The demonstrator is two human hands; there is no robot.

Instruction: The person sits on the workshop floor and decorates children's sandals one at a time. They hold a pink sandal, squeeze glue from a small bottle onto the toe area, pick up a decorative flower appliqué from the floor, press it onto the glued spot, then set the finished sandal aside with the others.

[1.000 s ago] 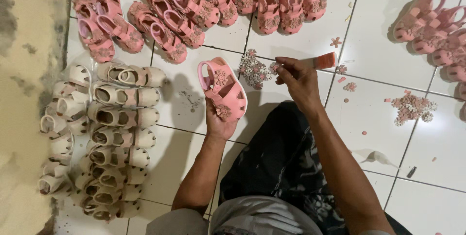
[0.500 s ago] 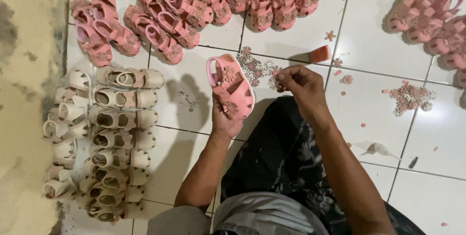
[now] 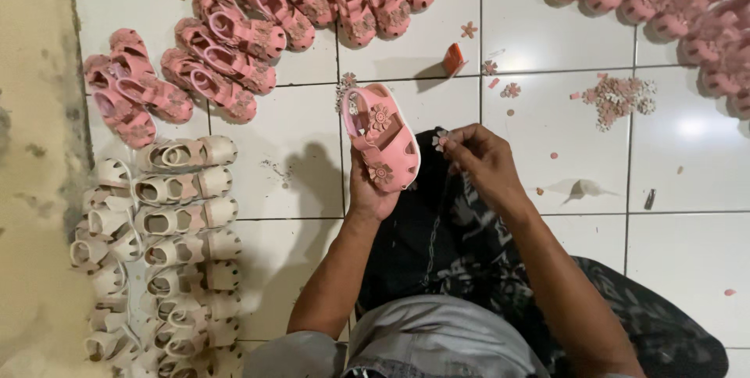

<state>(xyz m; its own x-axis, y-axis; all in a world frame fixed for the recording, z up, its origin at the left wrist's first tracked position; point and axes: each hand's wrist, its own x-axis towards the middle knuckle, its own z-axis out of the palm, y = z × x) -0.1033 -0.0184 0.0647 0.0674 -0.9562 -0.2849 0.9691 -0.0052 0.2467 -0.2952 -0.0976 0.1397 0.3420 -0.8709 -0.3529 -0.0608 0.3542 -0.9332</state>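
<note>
Item: small pink moulded-plastic child's sandal (image 3: 381, 140), two flower trims already on its straps, cupped from beneath in the left hand (image 3: 369, 190), held above the lap over the white tiled floor (image 3: 297, 183). Right hand (image 3: 486, 163) pinches a tiny pale flower-shaped trim (image 3: 441, 140) between thumb and fingertips, just beside the sandal's edge. Handling note: keep the sandal steady and tilted toward the face; press the trim squarely on.

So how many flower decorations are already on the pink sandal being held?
2: one flower mid-strap, another near the toe of the sandal in the left hand. Others may be hidden.
</note>
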